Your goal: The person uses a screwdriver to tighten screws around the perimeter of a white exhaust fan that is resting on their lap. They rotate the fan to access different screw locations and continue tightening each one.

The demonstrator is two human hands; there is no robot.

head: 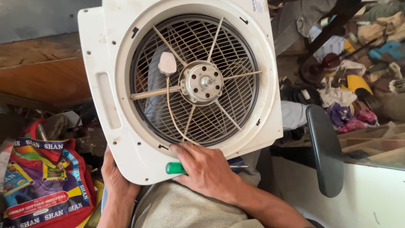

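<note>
A square white plastic fan housing (126, 139) with a round opening and a grey wire grille is being held tilted over the person's lap, back side facing the camera. A silver round metal motor (201, 82) is being carried at the centre of the grille on thin radial struts. A white plastic plug (167, 63) is lying against the grille just left of the motor, and its beige cord (171, 112) is curving down to the lower rim.

The left hand (116, 179) is being wrapped around the housing's bottom-left corner from underneath; fingers are curled out of sight behind the plastic, so only the thumb side is showing. The right hand (206, 169) is being pressed on the lower rim of the round opening, fingers spread flat and touching the cord's end, while a green-handled screwdriver (176, 168) is being pinned under the palm, its thin metal shaft sticking out to the right.

A red printed woven bag (42, 181) is lying at the bottom left. A black curved chair armrest (325, 147) is standing at the right, with a cluttered heap of rags and parts (358, 88) behind it.
</note>
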